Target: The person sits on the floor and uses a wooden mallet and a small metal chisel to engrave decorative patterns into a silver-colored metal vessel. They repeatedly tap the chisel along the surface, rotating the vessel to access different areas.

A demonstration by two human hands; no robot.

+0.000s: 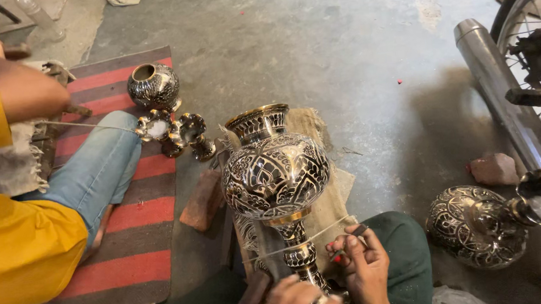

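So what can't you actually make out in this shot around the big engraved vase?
Head view only:
- The vase base: hidden behind the hands, left hand and right hand.
- The small tool in the right hand: too small to identify.
- Left hand: cut off by the bottom edge.
- The motorcycle wheel: cut off by the right edge.

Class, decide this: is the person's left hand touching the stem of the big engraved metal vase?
Touching. The head view shows the left hand wrapped around the lower stem of the engraved vase, with no gap visible between them.
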